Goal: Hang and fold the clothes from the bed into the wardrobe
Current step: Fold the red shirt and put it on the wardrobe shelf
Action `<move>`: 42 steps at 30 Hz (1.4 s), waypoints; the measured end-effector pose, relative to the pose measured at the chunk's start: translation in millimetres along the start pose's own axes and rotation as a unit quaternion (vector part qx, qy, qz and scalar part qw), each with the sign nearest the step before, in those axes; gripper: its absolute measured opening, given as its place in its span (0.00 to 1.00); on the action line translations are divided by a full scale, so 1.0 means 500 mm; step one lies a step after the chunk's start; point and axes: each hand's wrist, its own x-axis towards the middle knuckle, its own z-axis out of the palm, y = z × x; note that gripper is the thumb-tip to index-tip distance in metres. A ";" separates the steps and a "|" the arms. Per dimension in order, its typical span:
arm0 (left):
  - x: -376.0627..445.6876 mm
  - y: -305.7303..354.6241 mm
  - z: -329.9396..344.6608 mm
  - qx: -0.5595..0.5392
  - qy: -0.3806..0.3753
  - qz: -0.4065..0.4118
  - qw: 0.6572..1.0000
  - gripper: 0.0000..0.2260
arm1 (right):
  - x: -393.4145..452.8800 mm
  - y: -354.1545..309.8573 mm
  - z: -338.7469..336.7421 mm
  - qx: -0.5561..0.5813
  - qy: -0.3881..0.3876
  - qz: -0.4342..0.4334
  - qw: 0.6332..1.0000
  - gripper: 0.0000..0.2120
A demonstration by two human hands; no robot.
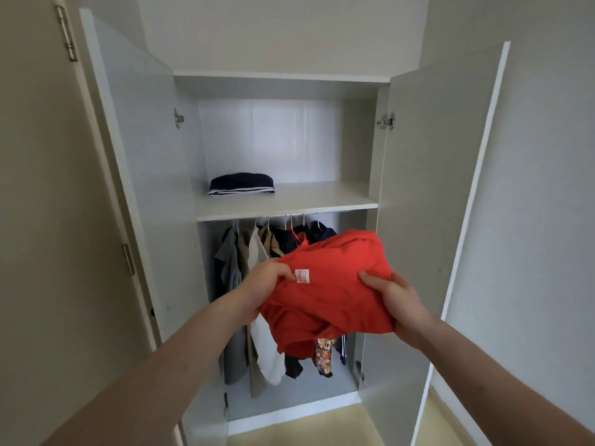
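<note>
Wardrobe (pixel 434 175) stands with both doors swung wide, so shelf and rail are reachable at once. Shelf (pixel 289 201) runs across the middle; its right half and front edge are bare, likely the spot for folded pieces. Below it the hanging clothes (pixel 257 252) crowd the rail on white hangers, greys, beige, white, navy, one patterned piece low at the right – hang part looks mostly done. Red garment (pixel 328 291) is roughly folded into a bundle, held in the air in front of the rail section, below the shelf's front edge, not touching it; loose hem droops underneath, so the fold is not tight. Folded navy garment (pixel 241 184) with white stripes sits at the shelf's left end, leaving room beside it. Left hand (pixel 264 284) grips the bundle's left edge by the white label, right hand (pixel 396 300) grips the right edge, thumb on top – two-sided hold keeps the fold together, probably for lifting onto the shelf
</note>
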 end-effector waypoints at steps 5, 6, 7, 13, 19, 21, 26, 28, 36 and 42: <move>0.148 0.036 -0.035 0.030 0.012 0.015 0.999 0.26 | 0.150 -0.009 0.022 0.004 0.009 -0.007 1.000 0.22; 0.181 0.044 -0.038 0.032 0.016 0.015 0.999 0.25 | 0.183 -0.011 0.024 0.006 0.011 -0.009 1.000 0.21; 0.214 0.052 -0.041 0.035 0.021 0.016 0.999 0.24 | 0.218 -0.013 0.026 0.006 0.011 -0.011 1.000 0.21; 0.433 0.104 -0.053 0.057 0.044 0.026 0.997 0.15 | 0.452 -0.030 0.017 0.004 -0.013 -0.011 1.000 0.23; 0.657 0.175 -0.052 0.097 0.087 0.034 0.991 0.17 | 0.699 -0.073 -0.005 0.001 -0.034 0.004 0.999 0.20; 0.723 0.196 -0.058 0.111 0.099 0.032 0.988 0.16 | 0.776 -0.089 -0.004 -0.007 -0.043 0.006 0.999 0.20; 0.858 0.235 -0.090 0.118 0.107 -0.016 0.987 0.14 | 0.927 -0.106 0.022 -0.024 -0.057 0.022 0.998 0.21; 0.909 0.254 -0.103 0.127 0.098 -0.032 0.987 0.20 | 0.985 -0.109 0.032 -0.027 -0.055 0.027 0.998 0.21; 1.165 0.299 -0.150 0.175 0.093 -0.021 0.980 0.20 | 1.225 -0.111 0.056 -0.058 -0.030 0.040 0.997 0.25; 1.382 0.305 -0.191 0.187 0.076 -0.028 0.979 0.07 | 1.411 -0.087 0.087 -0.068 0.005 0.073 0.995 0.21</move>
